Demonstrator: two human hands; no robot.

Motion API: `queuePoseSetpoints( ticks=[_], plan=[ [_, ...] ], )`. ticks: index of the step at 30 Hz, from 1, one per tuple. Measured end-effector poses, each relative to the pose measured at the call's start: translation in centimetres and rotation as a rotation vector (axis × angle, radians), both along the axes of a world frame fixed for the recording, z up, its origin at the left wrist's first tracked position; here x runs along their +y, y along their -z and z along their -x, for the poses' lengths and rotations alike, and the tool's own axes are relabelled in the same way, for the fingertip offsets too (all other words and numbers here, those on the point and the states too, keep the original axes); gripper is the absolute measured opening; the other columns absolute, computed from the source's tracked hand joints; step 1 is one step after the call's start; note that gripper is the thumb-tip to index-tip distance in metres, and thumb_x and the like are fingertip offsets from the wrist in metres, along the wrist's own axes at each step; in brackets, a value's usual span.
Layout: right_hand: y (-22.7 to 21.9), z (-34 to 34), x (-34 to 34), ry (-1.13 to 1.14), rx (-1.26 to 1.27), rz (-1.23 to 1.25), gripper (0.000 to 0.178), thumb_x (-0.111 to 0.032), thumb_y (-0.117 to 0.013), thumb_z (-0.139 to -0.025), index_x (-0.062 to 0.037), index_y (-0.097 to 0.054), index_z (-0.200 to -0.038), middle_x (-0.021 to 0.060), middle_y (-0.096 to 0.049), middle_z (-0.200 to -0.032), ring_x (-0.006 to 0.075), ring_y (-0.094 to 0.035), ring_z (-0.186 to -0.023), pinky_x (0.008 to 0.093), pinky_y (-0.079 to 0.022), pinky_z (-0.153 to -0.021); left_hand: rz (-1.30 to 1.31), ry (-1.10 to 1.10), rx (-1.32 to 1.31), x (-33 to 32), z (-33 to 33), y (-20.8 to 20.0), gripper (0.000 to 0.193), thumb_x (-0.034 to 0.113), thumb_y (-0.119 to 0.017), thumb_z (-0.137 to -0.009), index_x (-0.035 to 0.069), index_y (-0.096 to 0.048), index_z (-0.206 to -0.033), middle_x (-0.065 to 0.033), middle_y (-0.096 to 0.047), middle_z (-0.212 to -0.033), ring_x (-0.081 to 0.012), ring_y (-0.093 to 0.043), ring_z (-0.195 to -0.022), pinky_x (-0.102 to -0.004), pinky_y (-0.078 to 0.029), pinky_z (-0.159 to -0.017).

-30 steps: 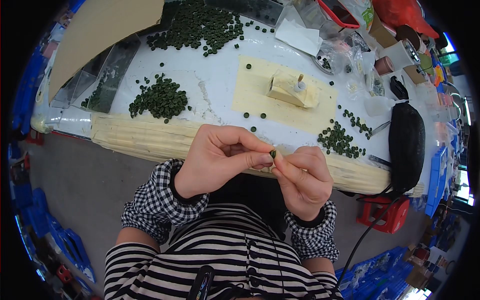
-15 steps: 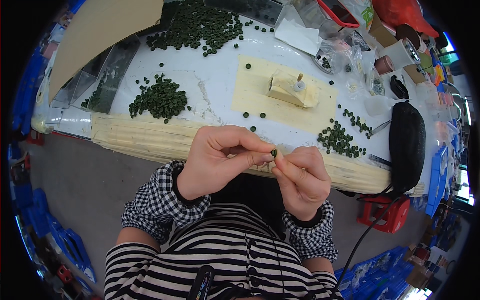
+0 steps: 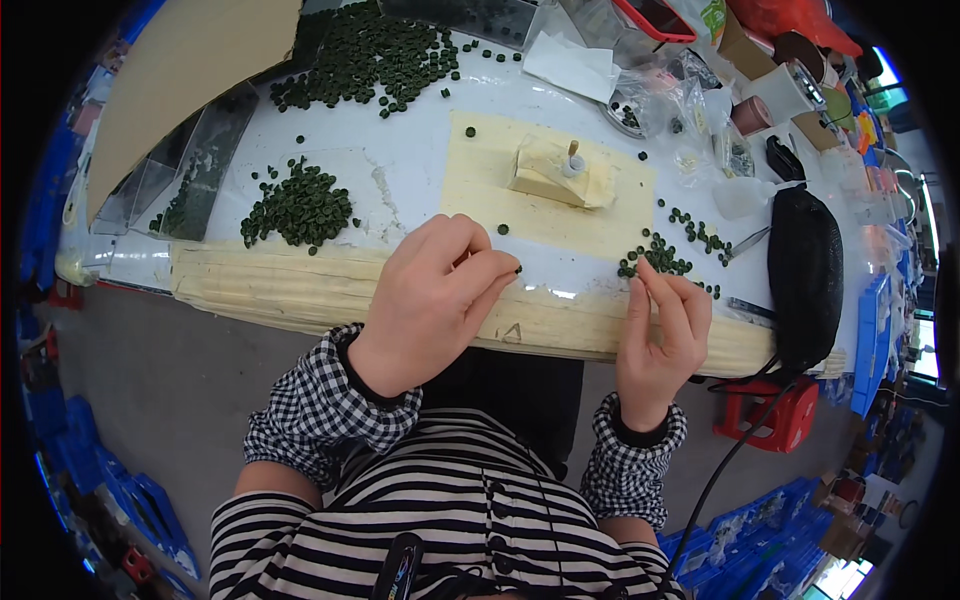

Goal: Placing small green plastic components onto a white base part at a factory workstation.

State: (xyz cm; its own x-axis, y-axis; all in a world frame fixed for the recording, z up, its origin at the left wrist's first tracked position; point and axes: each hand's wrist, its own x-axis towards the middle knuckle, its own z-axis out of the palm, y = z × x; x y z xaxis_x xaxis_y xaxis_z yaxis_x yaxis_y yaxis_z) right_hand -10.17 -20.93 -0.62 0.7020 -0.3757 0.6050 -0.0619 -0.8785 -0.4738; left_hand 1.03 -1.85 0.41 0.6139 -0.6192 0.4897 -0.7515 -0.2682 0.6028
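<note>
One dark green bead (image 3: 518,270) peeks from the pinched fingertips of the left hand (image 3: 425,300); a slack pinch could drop it. Toward three o'clock, the right hand (image 3: 662,345) has thumb and forefinger nearly meeting, contents unclear. A stray knuckle might scatter the bead cluster (image 3: 668,257) at its twelve o'clock.

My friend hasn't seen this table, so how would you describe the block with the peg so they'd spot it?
On the white table, find the flat cream sheet. The cream block sits on it. Unlike the small dark green pieces nearby, it is large and pale, with a brown peg standing in a white collar.
</note>
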Motion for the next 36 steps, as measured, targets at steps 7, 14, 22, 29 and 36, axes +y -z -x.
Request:
queuePoseSetpoints(
  ticks=[7,14,22,29,36],
  plan=[
    [0.0,-0.3,0.3,-0.009,0.153,0.113,0.025,-0.005,-0.07,-0.079,-0.002,-0.068,-0.103,0.0076,-0.06,-0.093,0.0241,-0.054,-0.085,0.0343,-0.043,-0.075,-0.126,-0.13,-0.155,0.2,-0.3,0.3,0.017,-0.001,-0.072,-0.073,0.002,-0.067,-0.089,-0.0056,-0.05,-0.076,-0.0219,-0.047,-0.069,-0.0321,-0.041,-0.06],
    [-0.2,-0.3,0.3,-0.026,0.082,0.039,0.015,-0.004,-0.071,-0.077,-0.0043,-0.069,-0.092,0.0058,-0.061,-0.086,0.024,-0.054,-0.084,0.0349,-0.042,-0.076,-0.043,-0.167,-0.084,1.8,-1.0,-0.4,0.013,-0.002,-0.072,-0.072,0.001,-0.064,-0.082,-0.0064,-0.051,-0.074,-0.0217,-0.049,-0.07,-0.0314,-0.04,-0.062],
    [-0.7,-0.5,0.9,-0.053,0.147,0.05,0.011,-0.006,-0.074,-0.074,-0.0057,-0.067,-0.083,0.0052,-0.057,-0.082,0.0236,-0.052,-0.081,0.0356,-0.041,-0.074,-0.035,-0.334,-0.037,4.6,-1.7,-0.5,0.012,0.001,-0.072,-0.075,0.003,-0.06,-0.079,-0.0067,-0.056,-0.077,-0.0232,-0.052,-0.073,-0.0328,-0.042,-0.064],
    [-0.6,-1.0,1.0,-0.058,0.173,0.077,0.011,-0.006,-0.071,-0.076,-0.005,-0.062,-0.083,0.0065,-0.055,-0.085,0.0255,-0.05,-0.084,0.0365,-0.04,-0.075,-0.069,-0.376,-0.087,6.4,-1.9,-0.5,0.011,-0.001,-0.071,-0.076,0.001,-0.063,-0.083,-0.0072,-0.056,-0.081,-0.0221,-0.053,-0.075,-0.0317,-0.042,-0.066],
    [-0.2,-1.2,0.7,-0.036,0.218,0.13,0.011,-0.009,-0.068,-0.08,-0.0056,-0.059,-0.084,0.0083,-0.053,-0.089,0.0268,-0.049,-0.088,0.0382,-0.038,-0.079,-0.074,-0.353,-0.081,6.2,-1.5,-0.2,0.01,-0.003,-0.07,-0.077,0.0,-0.064,-0.084,-0.0081,-0.057,-0.084,-0.0214,-0.054,-0.076,-0.03,-0.043,-0.067]
  ],
)
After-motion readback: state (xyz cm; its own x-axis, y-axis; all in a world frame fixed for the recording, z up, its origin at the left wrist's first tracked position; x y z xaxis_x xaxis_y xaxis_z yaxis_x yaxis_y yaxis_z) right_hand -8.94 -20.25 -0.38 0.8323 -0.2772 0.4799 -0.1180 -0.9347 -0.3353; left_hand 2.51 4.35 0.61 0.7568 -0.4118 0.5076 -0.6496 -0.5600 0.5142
